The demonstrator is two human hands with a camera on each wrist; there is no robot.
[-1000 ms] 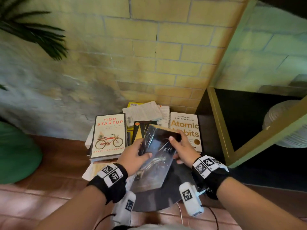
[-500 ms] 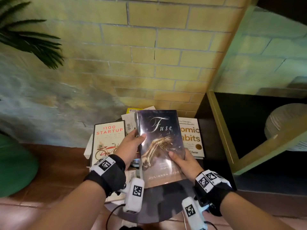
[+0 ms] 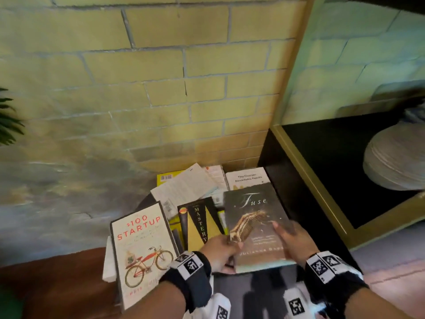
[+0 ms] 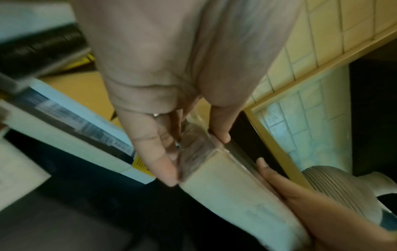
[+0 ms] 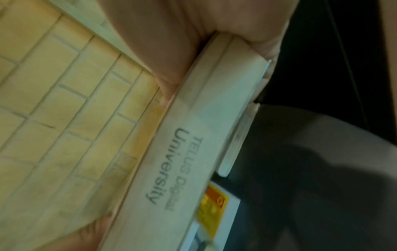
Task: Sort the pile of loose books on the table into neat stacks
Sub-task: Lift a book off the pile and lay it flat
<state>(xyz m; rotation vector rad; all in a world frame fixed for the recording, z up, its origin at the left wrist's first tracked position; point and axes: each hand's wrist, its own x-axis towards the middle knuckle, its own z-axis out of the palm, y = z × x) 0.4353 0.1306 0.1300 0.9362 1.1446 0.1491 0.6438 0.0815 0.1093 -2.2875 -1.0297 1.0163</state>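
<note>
Both my hands hold the dark "Fuse" book (image 3: 254,217) face up over the right side of the pile. My left hand (image 3: 230,246) pinches its near left corner, thumb on the cover (image 4: 214,171). My right hand (image 3: 286,237) grips its near right edge, with the stamped page edge (image 5: 182,161) against the palm. It covers most of "Atomic Habits" (image 3: 248,177); whether the two touch I cannot tell. To the left lie "Mastery" (image 3: 197,223) and "$100 Startup" (image 3: 142,245), with a white back-cover book (image 3: 184,188) and a yellow one (image 3: 165,177) behind.
The books sit on a small dark round table (image 3: 253,295) against a yellow brick wall (image 3: 161,88). A black shelf with a gold frame (image 3: 305,171) stands close on the right, holding a white ribbed vase (image 3: 395,157). Plant leaves (image 3: 7,118) hang at far left.
The "Fuse" book has gone from the middle of the pile to the right and lower, over "Atomic Habits". "Mastery" is now uncovered. Both hands still hold it.
</note>
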